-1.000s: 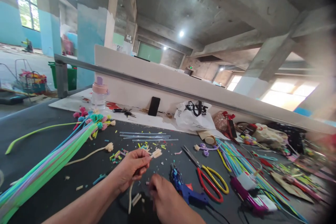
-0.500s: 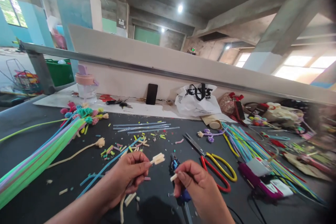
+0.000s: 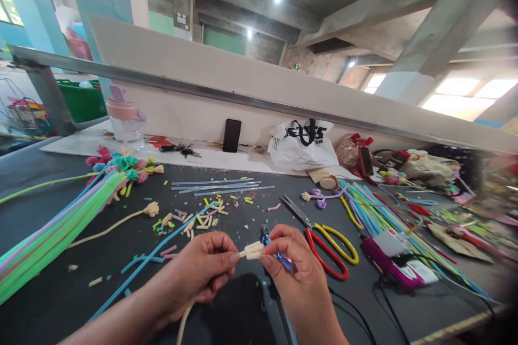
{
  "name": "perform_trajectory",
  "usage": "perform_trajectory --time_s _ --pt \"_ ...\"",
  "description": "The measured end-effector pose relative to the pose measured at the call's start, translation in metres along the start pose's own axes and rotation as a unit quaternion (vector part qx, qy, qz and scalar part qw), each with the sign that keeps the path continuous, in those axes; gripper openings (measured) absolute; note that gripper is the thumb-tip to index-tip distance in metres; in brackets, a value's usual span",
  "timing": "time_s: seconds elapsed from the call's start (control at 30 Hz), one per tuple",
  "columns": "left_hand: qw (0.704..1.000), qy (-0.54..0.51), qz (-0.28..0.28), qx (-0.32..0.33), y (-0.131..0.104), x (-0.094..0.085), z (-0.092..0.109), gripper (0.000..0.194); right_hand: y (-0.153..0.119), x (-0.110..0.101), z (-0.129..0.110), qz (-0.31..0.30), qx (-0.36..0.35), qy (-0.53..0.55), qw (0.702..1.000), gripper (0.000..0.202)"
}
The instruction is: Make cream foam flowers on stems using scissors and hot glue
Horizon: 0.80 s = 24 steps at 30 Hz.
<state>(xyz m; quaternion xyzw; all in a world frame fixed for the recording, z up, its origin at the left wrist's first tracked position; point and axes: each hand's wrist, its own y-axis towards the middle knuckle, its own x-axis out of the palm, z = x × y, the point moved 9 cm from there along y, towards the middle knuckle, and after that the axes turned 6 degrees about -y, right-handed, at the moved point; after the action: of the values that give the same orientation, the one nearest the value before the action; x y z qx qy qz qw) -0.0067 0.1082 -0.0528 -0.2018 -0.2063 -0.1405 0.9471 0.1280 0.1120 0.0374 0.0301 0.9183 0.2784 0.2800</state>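
Observation:
My left hand (image 3: pixel 210 267) pinches a cream chenille stem (image 3: pixel 185 321), whose tail hangs below the palm. At the stem's tip is a small cluster of short cream pieces (image 3: pixel 254 250), pointing right. The fingers of my right hand (image 3: pixel 292 275) are closed at the cluster's right end; the short cream piece they held is now hard to tell from the cluster. Behind that hand lies a blue and black tool (image 3: pixel 283 262), partly hidden. Scissors (image 3: pixel 319 232) with one red and one yellow handle lie open just to the right.
Short cut pieces (image 3: pixel 206 221) and clear glue sticks (image 3: pixel 222 188) lie ahead. Bundled chenille stems (image 3: pixel 76 232) lie left, more stems (image 3: pixel 376 210) right, beside a magenta device (image 3: pixel 388 267) with a cable. A bottle (image 3: pixel 125 121), phone (image 3: pixel 232 136) and white bag (image 3: pixel 301 145) stand at the back.
My right hand has moved up and left, bringing its short cream piece against the cluster in my left hand. The camera view has shifted slightly.

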Motion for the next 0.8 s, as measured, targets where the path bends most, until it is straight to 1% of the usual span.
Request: perform_trajectory --time_s 0.2,0.33,0.47,0.6,0.8 --pt "1.0 -0.003 -0.006 0.002 -0.001 0.0 -0.001 0.027 0.001 0.002 -0.002 0.002 -0.003 -0.036 0.999 0.007" --pt "1.0 -0.013 -0.013 0.004 0.0 0.0 -0.002 0.026 0.0 0.002 0.001 0.006 0.002 -0.036 0.999 0.008" --pt "1.0 -0.017 -0.014 0.005 0.0 -0.001 -0.001 0.026 -0.001 0.006 0.009 -0.008 0.027 -0.026 0.999 0.008" --pt "1.0 -0.013 -0.015 0.006 0.001 -0.002 0.0 0.024 -0.004 0.011 0.016 -0.035 0.063 -0.007 0.997 0.008" --pt "1.0 -0.004 -0.021 0.004 0.002 -0.003 -0.001 0.022 -0.006 0.016 0.021 -0.061 0.094 0.002 0.994 0.011"
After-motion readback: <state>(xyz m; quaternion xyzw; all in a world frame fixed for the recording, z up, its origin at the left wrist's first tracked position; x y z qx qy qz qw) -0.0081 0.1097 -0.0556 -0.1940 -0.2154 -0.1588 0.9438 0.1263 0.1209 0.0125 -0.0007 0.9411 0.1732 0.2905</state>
